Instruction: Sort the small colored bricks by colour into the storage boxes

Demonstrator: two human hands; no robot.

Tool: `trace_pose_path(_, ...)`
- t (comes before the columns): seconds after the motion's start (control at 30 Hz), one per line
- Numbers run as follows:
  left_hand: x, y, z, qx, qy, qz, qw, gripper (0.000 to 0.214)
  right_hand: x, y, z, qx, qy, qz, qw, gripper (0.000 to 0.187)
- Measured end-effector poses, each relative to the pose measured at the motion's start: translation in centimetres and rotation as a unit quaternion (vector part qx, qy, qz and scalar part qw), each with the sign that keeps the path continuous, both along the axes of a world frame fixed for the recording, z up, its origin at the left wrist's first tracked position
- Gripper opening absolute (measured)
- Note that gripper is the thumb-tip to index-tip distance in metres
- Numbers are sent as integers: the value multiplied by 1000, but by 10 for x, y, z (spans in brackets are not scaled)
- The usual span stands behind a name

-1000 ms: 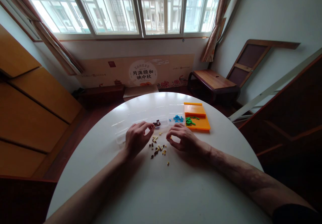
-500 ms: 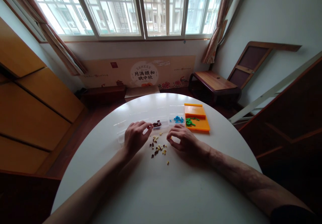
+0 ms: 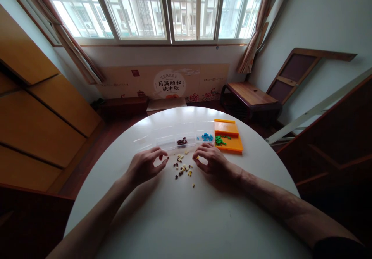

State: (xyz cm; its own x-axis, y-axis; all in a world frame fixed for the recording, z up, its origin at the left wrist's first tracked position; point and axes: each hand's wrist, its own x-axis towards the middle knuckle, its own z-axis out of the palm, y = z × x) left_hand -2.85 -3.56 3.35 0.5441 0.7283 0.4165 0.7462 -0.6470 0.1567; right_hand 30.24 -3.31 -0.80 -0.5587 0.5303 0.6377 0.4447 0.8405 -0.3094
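My left hand (image 3: 147,164) is over the table left of a loose scatter of tiny toy bricks (image 3: 181,169), dark brown, cream and yellow. Its thumb and forefinger are closed on a small dark brown brick (image 3: 167,157) at the fingertips. On the scatter's right side, my right hand (image 3: 210,158) is curled in a pinch, and a bit of a small yellow brick (image 3: 197,158) shows at its fingers. Beyond the hands, dark brown bricks (image 3: 182,142) lie in one section of a clear plastic box (image 3: 165,144). Blue bricks (image 3: 207,137) lie in another section.
An orange tray (image 3: 234,147) with green bricks (image 3: 220,140) stands right of the clear box. Everything rests on a round white table (image 3: 186,220). A single yellow brick (image 3: 193,185) lies nearer to me. Past the table are a wooden bench (image 3: 252,93) and a window.
My left hand has drawn back left and toward me from the section of dark brown bricks, which now shows fully. My right hand has stayed nearly still. The view has shifted slightly.
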Motion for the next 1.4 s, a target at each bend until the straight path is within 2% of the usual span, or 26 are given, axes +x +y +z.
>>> trace_pose_path(0.23, 1, 6, -10, -26, -4, -18, 999, 24, 1, 0, 2, -1, -9, 1, 1000, 6)
trace_pose_path(0.33, 6, 4, -13, -26, -9, -6, 1000, 26, 1, 1, 2, 1, -4, 1, 1000, 6)
trace_pose_path(0.43, 11, 1, -10, -29, -15, 8, 999, 26, 2, 2, 1, 1, 2, 1, 1000, 6)
trace_pose_path(0.57, 12, 2, -6, -23, 1, -5, 1000, 28, 3, 4, 0, -9, 1, 6, 1000, 7)
trace_pose_path(1.1, 8, 1, -10, -47, -13, -15, 999, 28, 3, 5, -3, -18, 3, 14, 1000, 6)
trace_pose_path(1.4, 5, 4, -21, 17, 43, -24, 999, 31, 2, 4, -2, -19, -3, 8, 1000, 7)
